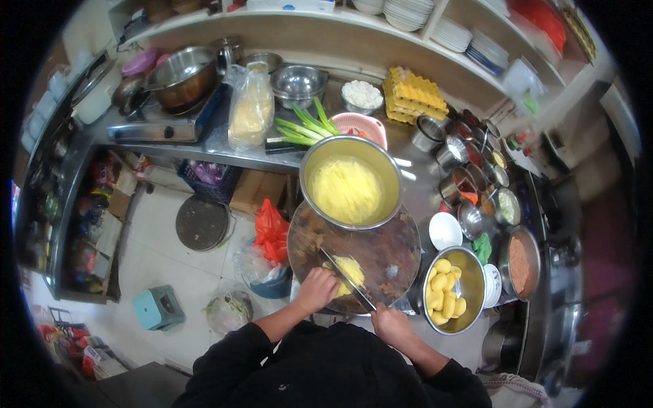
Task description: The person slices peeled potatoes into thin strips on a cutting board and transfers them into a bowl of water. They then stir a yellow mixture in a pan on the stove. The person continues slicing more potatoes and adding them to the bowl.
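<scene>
My right hand [392,324] grips the handle of a kitchen knife [349,280], its blade slanting up and left over a round wooden chopping board [393,245]. Fingers bent, my left hand [318,288] presses on pale yellow slices, seemingly potato, at the blade's left side. Right of the blade lies a small heap of yellow shreds [352,268]. A large steel bowl [394,196] stands on the board's far part, holding many fine yellow shreds [347,186], apparently in water. Peeled whole potatoes [445,290] fill part of another steel bowl [477,306] to the right.
Beyond the board are green onions [306,127], a pink basket [365,125] and yellow egg trays [412,97]. A white bowl [445,231] and several steel containers crowd the right. A bin with a red bag [270,234] stands left, near a teal stool [157,308].
</scene>
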A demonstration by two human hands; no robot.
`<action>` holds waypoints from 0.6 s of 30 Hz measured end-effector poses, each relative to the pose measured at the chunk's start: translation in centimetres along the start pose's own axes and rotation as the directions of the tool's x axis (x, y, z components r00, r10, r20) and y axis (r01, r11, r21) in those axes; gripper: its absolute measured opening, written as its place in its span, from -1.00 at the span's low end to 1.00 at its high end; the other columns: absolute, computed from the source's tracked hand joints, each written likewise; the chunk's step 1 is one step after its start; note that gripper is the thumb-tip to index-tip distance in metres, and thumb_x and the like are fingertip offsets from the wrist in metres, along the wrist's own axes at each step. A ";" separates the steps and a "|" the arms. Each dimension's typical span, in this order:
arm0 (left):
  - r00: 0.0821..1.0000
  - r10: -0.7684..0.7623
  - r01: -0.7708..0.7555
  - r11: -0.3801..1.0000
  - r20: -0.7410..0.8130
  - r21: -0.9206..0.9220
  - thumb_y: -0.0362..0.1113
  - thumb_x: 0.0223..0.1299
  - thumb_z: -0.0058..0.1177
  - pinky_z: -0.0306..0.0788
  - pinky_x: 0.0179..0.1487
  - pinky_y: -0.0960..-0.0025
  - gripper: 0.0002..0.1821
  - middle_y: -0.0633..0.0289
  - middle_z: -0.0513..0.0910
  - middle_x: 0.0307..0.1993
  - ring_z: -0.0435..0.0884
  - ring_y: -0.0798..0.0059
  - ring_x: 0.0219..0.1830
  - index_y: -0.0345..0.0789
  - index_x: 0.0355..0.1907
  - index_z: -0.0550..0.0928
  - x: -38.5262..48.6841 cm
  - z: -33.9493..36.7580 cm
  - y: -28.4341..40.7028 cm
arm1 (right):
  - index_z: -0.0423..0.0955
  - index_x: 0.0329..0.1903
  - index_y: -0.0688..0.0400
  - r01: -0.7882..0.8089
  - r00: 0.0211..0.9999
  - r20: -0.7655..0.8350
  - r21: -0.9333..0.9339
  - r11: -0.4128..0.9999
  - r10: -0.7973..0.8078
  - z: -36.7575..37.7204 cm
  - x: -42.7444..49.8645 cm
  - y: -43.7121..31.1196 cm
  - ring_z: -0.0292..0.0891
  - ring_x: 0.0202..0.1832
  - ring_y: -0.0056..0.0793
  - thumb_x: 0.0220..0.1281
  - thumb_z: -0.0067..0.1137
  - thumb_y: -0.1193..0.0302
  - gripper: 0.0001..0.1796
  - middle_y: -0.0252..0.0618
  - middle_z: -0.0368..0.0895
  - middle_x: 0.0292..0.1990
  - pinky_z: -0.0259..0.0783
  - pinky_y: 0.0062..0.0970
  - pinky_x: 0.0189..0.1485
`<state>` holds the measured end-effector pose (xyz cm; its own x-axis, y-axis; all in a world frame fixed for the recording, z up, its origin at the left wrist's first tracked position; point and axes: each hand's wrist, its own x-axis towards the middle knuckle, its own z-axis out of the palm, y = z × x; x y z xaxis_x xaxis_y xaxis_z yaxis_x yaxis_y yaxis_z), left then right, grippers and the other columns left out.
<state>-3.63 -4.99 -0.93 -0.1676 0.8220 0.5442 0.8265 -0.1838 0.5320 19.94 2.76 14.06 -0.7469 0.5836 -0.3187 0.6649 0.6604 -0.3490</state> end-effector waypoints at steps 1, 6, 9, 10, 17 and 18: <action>1.000 0.005 -0.005 1.000 -0.011 0.001 -0.35 0.09 0.34 0.45 0.05 0.15 -0.81 0.17 0.61 -0.18 0.57 0.14 -0.09 -0.26 -0.28 0.60 0.0 0.0 0.0 | 0.50 -0.15 0.31 -0.007 1.000 -0.001 -0.019 1.000 0.007 0.0 -0.1 0.0 0.68 -0.39 0.24 0.48 0.09 0.26 -0.69 0.20 0.70 -0.45 0.57 0.14 -0.30; 1.000 -0.003 0.003 1.000 -0.013 0.012 -0.35 0.09 0.33 0.45 0.05 0.15 -0.80 0.16 0.61 -0.18 0.57 0.13 -0.09 -0.26 -0.26 0.60 0.1 -0.1 0.1 | 0.50 -0.15 0.33 -0.055 0.998 0.036 -0.003 0.998 0.055 -0.2 -0.2 0.0 0.68 -0.38 0.26 0.47 0.09 0.28 -0.70 0.21 0.70 -0.44 0.56 0.16 -0.29; 0.999 -0.022 0.022 1.000 0.032 -0.011 -0.35 0.09 0.33 0.45 0.06 0.13 -0.81 0.16 0.61 -0.18 0.57 0.12 -0.08 -0.27 -0.27 0.60 0.1 -0.3 0.1 | 0.50 -0.14 0.33 -0.002 1.000 0.014 0.009 1.000 0.002 -0.2 -0.2 0.0 0.68 -0.38 0.26 0.47 0.09 0.29 -0.71 0.21 0.69 -0.45 0.56 0.17 -0.28; 1.000 -0.018 0.018 1.000 0.021 0.001 -0.35 0.09 0.32 0.45 0.06 0.13 -0.81 0.16 0.61 -0.18 0.57 0.11 -0.08 -0.27 -0.28 0.59 0.0 -0.4 0.1 | 0.49 -0.14 0.33 -0.007 1.000 0.016 0.007 1.000 0.007 -0.2 -0.2 0.0 0.68 -0.38 0.26 0.47 0.09 0.30 -0.71 0.21 0.69 -0.45 0.56 0.17 -0.28; 0.999 -0.031 0.031 0.999 0.009 0.030 -0.33 0.12 0.29 0.46 0.09 0.14 -0.86 0.13 0.62 -0.20 0.58 0.13 -0.09 -0.29 -0.32 0.63 0.1 -0.1 0.1 | 0.49 -0.14 0.32 -0.036 0.999 0.039 0.015 0.999 0.035 -0.3 -0.2 -0.3 0.67 -0.37 0.28 0.48 0.07 0.30 -0.73 0.23 0.69 -0.45 0.55 0.17 -0.28; 1.000 -0.027 0.027 0.999 0.005 0.025 -0.34 0.12 0.29 0.46 0.09 0.14 -0.87 0.13 0.62 -0.20 0.58 0.13 -0.09 -0.29 -0.32 0.63 0.0 -0.1 0.2 | 0.48 -0.14 0.31 -0.007 1.000 -0.005 0.014 1.000 0.008 -0.4 -0.4 -0.4 0.67 -0.37 0.29 0.49 0.06 0.30 -0.72 0.23 0.69 -0.44 0.55 0.17 -0.28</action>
<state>-3.52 -5.13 -0.77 -0.1870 0.8292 0.5268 0.8349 -0.1484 0.5300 19.94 2.45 14.62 -0.7419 0.5907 -0.3172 0.6705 0.6491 -0.3593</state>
